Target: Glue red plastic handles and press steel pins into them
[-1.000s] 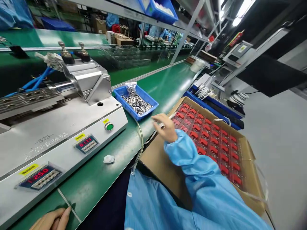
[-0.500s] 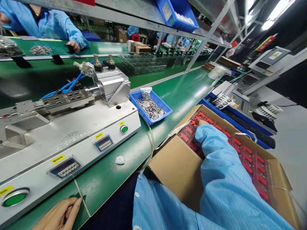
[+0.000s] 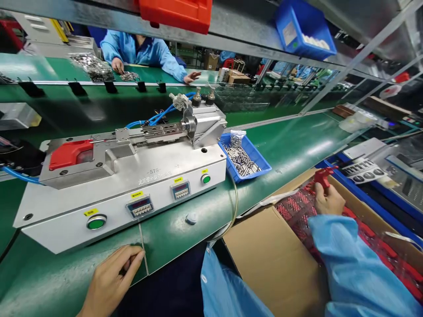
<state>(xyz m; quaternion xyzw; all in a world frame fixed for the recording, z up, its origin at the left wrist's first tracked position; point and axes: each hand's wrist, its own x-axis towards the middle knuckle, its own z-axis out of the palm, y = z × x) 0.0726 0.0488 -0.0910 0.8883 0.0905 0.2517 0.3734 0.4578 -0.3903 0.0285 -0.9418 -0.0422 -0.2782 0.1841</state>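
My right hand (image 3: 329,202) is closed on a red plastic housing (image 3: 324,176), held just above an open cardboard box (image 3: 276,255). Inside the box, clear trays carry rows of similar red parts (image 3: 375,235). On the bench's front edge rests my left hand (image 3: 110,277), its fingers curled and thumb tip against the forefinger, with nothing visible between them. It lies in front of a metal bench machine (image 3: 139,171) with green buttons and small counters. Another red housing (image 3: 71,154) sits in the machine's left fixture, a thin metal rod meeting its right end.
Right of the machine stands a blue bin (image 3: 244,154) of metal pins with a plastic bag. A small white cap-like piece (image 3: 191,219) lies on the green bench (image 3: 175,246). A co-worker (image 3: 142,53) sits across. An overhead shelf carries red and blue bins (image 3: 306,33).
My right hand has risen from the box's trays with a red housing in it. The view has swung left, bringing the machine's left fixture into sight. My left hand stays on the bench.
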